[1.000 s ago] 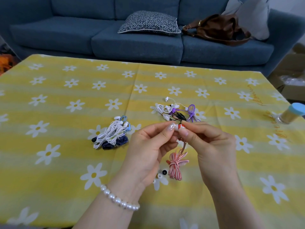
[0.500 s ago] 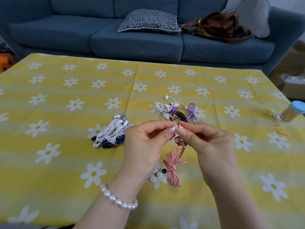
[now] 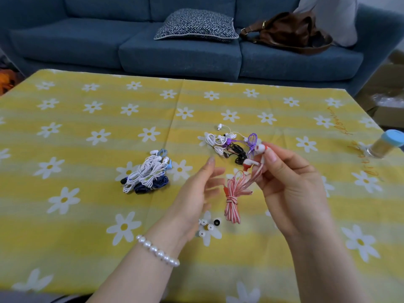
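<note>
So the right grip (image 3: 290, 184) has the red-and-white earphones (image 3: 232, 204): fingers and thumb are pinched on one earbud up at the fingertips. The cord runs down through that grip and the tied-up bundle dangles just below and to the left of it, above the bench (image 3: 87, 215). The second bud hangs just left of the fingers.

The left grip (image 3: 194, 197) is open, fingers relaxed, holding nothing. It sits just left of the dangling bundle without touching it. There's a pearl bracelet (image 3: 157, 251) on that wrist.

A few loose ear tips (image 3: 207, 227) lie on the bench under and between the two grips. A white and blue cable pile (image 3: 146, 173) sits to the left of the left grip. A tangle of white, purple and black earphones (image 3: 231, 145) lies just beyond the right grip's fingertips. A blue-capped bottle (image 3: 387, 145) is way off to the right.
</note>
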Motion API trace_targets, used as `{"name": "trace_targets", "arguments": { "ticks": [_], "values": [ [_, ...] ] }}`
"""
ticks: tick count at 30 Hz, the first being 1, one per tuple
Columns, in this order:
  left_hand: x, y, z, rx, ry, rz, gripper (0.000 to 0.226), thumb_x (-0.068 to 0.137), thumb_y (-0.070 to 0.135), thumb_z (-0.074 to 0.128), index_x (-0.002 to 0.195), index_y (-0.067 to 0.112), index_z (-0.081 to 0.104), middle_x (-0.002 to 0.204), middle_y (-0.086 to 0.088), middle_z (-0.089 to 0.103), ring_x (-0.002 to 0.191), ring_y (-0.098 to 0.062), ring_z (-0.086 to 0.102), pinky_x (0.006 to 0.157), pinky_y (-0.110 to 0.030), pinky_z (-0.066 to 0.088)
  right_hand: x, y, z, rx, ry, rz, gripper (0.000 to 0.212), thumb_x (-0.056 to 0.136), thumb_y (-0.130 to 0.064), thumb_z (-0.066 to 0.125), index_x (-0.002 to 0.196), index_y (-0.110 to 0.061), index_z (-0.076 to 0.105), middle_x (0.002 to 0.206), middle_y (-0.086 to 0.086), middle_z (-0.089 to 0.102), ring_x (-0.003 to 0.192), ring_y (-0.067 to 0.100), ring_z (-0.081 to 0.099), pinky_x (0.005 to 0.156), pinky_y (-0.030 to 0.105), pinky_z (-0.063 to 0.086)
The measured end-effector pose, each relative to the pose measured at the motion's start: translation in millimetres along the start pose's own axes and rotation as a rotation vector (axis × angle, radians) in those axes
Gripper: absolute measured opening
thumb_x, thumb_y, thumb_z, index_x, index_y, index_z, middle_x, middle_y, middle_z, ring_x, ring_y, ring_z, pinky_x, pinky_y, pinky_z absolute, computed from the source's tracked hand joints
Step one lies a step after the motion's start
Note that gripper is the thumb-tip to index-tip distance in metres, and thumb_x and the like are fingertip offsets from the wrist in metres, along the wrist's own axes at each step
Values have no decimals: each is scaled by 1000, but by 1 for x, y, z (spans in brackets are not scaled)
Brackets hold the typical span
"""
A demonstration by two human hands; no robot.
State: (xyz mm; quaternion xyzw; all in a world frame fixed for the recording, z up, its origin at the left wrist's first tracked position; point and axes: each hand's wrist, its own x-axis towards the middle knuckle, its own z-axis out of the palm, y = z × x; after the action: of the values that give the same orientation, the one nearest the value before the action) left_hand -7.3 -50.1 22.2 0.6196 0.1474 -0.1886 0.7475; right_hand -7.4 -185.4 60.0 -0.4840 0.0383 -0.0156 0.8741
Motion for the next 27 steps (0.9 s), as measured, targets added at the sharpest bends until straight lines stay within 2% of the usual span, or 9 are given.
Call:
{"name": "trace_targets", "arguments": {
  "ticks": [2,4,6,9,12,16,19,23,27],
  "values": [
    [5,-7,4,-135,-57,-186,54,71,70,49,104,29,61,112,-5,67,96,-25,64,75,-37,37,0,-3,-1,70,3,11,15,53,-19,68,65,-14,74,66,-2,70,57,12,66,56,19,51],
    [5,-11,9,-291,-153,-337,57,80,64,43,114,19,52,104,-14,69,88,-33,65,77,-43,45,1,-5,-2,130,15,26,10,60,-16,64,64,-16,73,66,-2,68,55,11,64,53,17,49],
    [0,-12,14,-424,-321,-430,63,82,59,41,119,9,51,95,-18,68,89,-39,64,82,-50,48,2,-7,-5,158,22,37,15,71,-16,57,66,-18,71,66,-2,66,55,11,63,52,16,47],
    [-5,-11,19,-528,-479,-403,49,80,46,47,100,4,63,89,-16,68,79,-32,69,69,-39,57,4,-10,-11,189,20,45,13,79,-20,51,76,-19,64,68,-3,64,58,9,62,53,16,47],
    [-5,-8,19,-546,-429,-318,31,70,25,59,90,3,66,85,-15,70,73,-24,70,66,-33,58,6,-11,-16,183,44,44,8,81,-20,49,84,-17,57,68,-2,64,59,10,63,54,18,49],
    [-3,-6,12,-517,-337,-212,30,64,12,62,91,0,67,87,-18,69,70,-22,69,69,-31,57,11,-11,-23,89,140,30,9,79,-19,54,83,-13,59,72,3,67,68,18,67,64,23,55],
    [-5,1,8,-511,-329,-169,26,63,12,63,83,-3,70,82,-18,70,65,-20,69,65,-28,58,13,-12,-30,3,189,22,6,86,-12,52,86,-10,58,73,3,69,72,20,68,70,26,57],
    [-6,9,5,-530,-251,-174,24,65,22,63,76,1,69,65,-13,67,47,-14,62,48,-23,55,14,-12,-34,-138,145,69,10,86,-7,54,95,-7,59,75,8,68,68,21,68,67,26,57],
    [-5,14,0,-546,-203,-180,21,70,28,62,68,8,70,55,-6,60,38,-9,52,37,-17,45,11,-12,-34,-276,51,108,37,72,18,54,97,-8,60,78,11,70,74,24,70,69,25,57]
  ]
}}
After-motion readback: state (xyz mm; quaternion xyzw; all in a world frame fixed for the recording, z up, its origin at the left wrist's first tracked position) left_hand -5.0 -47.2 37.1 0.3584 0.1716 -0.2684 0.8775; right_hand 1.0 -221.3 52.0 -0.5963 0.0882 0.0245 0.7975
